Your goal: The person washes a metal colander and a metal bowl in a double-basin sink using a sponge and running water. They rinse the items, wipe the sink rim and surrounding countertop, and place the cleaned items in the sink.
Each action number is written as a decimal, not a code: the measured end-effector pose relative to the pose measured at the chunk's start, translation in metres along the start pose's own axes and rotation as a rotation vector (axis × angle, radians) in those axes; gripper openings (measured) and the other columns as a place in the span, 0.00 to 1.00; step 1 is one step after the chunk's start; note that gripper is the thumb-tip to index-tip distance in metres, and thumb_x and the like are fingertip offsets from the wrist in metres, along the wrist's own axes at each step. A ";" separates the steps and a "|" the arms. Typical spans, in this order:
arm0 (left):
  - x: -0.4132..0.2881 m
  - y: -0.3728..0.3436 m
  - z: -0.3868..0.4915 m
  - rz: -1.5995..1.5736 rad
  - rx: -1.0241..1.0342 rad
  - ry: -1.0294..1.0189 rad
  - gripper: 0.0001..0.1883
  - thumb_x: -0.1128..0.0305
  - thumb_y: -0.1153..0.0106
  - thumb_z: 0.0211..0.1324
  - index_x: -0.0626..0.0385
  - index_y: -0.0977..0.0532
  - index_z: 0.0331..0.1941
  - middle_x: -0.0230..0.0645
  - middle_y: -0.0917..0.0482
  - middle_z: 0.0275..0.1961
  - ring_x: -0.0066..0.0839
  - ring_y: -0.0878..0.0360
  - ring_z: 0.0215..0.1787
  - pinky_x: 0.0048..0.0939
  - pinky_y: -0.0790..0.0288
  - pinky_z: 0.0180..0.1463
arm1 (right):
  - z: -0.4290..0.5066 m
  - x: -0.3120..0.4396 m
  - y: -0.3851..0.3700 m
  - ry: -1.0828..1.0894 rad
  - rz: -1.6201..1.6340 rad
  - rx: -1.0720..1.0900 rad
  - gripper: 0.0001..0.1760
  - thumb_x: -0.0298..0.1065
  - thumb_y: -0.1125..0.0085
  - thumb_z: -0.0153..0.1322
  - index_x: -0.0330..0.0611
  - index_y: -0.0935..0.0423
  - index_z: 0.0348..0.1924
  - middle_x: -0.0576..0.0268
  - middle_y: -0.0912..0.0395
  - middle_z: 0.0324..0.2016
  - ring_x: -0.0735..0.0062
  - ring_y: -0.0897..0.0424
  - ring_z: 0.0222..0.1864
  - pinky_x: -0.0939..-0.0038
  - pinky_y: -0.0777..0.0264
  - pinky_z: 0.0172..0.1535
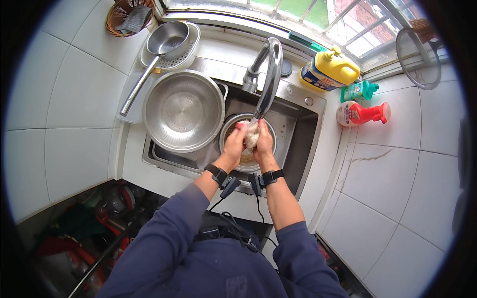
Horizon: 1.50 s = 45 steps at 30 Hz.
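Both my hands hold a pale, lumpy food item directly under the spout of a chrome faucet, and water seems to run onto it. My left hand grips it from the left, near a small red and white piece; whether that piece is part of it I cannot tell. From the right, my right hand closes around it. Below the hands a round metal bowl with cloudy brownish liquid stands in the steel sink. The bowl's bottom is mostly hidden.
A large steel colander rests over the sink's left side. Behind it, a long-handled saucepan sits in a white basket. On the right ledge are a yellow jug, a green bottle and a red-topped spray bottle.
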<state>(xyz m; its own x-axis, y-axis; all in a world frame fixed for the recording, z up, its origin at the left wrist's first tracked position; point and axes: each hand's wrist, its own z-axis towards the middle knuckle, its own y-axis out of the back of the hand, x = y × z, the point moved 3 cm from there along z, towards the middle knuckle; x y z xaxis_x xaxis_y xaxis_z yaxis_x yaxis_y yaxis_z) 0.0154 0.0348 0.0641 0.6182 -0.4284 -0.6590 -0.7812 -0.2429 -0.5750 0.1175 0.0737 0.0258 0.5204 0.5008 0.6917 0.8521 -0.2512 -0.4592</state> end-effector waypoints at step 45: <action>0.015 0.005 0.027 -0.897 0.344 0.333 0.29 0.43 0.70 0.78 0.49 0.29 0.64 0.37 0.27 0.67 0.36 0.28 0.68 0.46 0.31 0.69 | -0.055 0.042 -0.051 0.872 -0.838 0.306 0.06 0.29 0.39 0.74 0.35 0.19 0.40 0.52 0.25 0.40 0.58 0.21 0.40 0.65 0.25 0.44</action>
<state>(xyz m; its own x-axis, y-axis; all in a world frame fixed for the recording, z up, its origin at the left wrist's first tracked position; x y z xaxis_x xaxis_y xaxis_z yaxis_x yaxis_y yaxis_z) 0.0229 0.0505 0.0383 0.8677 -0.4446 0.2222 0.0585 -0.3526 -0.9339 0.0988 0.0616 0.1087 -0.2126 -0.3315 0.9192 0.9521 0.1415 0.2712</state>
